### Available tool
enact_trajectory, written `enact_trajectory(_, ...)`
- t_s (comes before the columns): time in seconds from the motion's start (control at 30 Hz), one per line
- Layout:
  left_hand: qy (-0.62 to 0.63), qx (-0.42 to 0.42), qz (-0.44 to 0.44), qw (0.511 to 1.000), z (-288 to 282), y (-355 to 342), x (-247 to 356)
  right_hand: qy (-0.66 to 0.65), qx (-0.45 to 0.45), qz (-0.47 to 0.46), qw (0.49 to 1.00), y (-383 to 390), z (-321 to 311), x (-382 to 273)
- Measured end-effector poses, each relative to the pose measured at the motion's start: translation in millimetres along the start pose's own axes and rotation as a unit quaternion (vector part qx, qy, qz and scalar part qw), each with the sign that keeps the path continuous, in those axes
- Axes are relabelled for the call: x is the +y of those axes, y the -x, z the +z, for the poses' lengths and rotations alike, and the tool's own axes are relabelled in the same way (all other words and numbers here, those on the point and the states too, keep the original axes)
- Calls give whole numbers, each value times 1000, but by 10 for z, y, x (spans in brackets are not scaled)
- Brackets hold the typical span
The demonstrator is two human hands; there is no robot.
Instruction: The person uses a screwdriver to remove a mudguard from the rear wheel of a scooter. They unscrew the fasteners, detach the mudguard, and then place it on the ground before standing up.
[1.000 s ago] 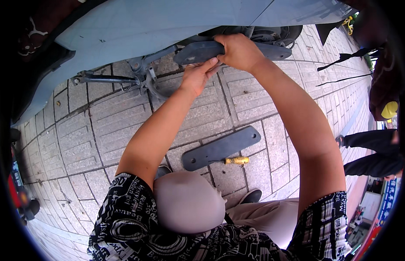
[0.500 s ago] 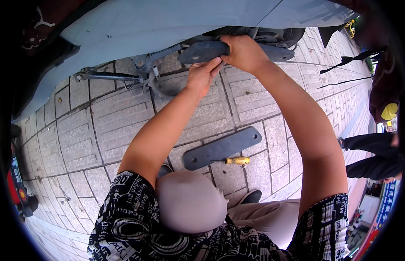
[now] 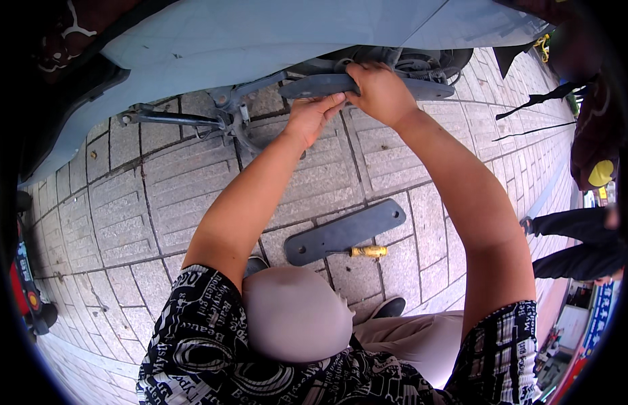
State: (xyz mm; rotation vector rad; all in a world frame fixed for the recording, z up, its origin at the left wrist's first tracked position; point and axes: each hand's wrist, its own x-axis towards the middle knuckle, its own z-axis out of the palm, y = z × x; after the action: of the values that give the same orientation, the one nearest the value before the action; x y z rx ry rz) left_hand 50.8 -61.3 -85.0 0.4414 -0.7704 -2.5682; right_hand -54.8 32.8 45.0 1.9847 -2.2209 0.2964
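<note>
A long dark grey cover lies along the lower side of a light blue scooter body. My right hand wraps over the middle of this cover, fingers curled behind it. From below, my left hand pinches its lower edge, fingertips close to the right hand. Parts of the fingers on both hands are hidden by the cover. On the paving in front of me rests a separate flat grey plate with a hole near each end. A screwdriver with a yellow handle lies against its near edge.
A metal stand sticks out to the left under the scooter. Behind the cover, a wheel shows at the right. A person in dark trousers is at the far right. Stone paving surrounds my feet.
The cover has tipped so that less of its broad face shows. My right hand has come slightly down and toward me; the left keeps its pinch. Plate and screwdriver stay put.
</note>
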Motion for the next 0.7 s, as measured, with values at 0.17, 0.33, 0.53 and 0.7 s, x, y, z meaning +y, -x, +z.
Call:
enact_trajectory(0.17, -29, -5, 9, 1000, -52, -47, -29, 18, 47, -14, 999, 84, 49, -64)
enact_trajectory(0.33, -15, 4, -32, 999, -66, 86, -6, 52, 70, -28, 996, 312, 142, -174)
enact_trajectory(0.53, -20, -11, -38, 999, -76, 70, 15, 71, 117, -35, 990, 398, 210, -252)
enact_trajectory(0.7, -10, -14, -34, 999, -62, 71, -4, 66, 116, -32, 991, 408, 202, -243)
